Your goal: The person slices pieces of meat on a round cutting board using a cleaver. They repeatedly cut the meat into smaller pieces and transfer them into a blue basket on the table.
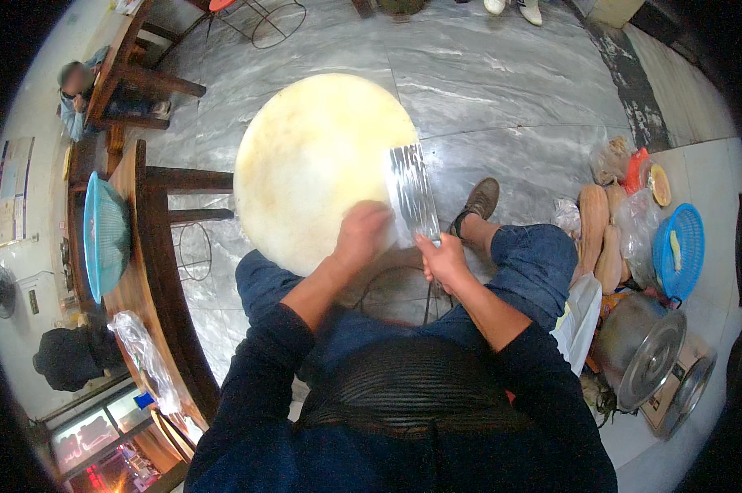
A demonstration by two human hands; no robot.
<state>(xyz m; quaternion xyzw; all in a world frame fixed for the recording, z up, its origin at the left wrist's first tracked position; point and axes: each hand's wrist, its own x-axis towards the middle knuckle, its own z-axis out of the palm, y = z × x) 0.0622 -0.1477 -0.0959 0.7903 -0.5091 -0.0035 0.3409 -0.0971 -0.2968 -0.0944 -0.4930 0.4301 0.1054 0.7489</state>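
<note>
My right hand (446,262) grips the handle end of a broad, shiny metal blade, likely a cleaver (414,188), at the right edge of a large round chopping block (315,166). Bright streaks run across the blade's face. Over the block's near right part, my left hand (364,231) is blurred, just left of the blade. Its fingers look curled, but whether they touch the blade or hold something is not clear. The block's pale yellowish top bears faint brown stains and stands in front of my knees.
On my right lie squashes (592,215), plastic bags (639,225), a blue basket (679,249) and a lidded metal pot (642,351). A wooden table (155,296) with a turquoise basket (107,237) stands left. A person (78,92) sits at the far left; another's shoes (529,12) show ahead.
</note>
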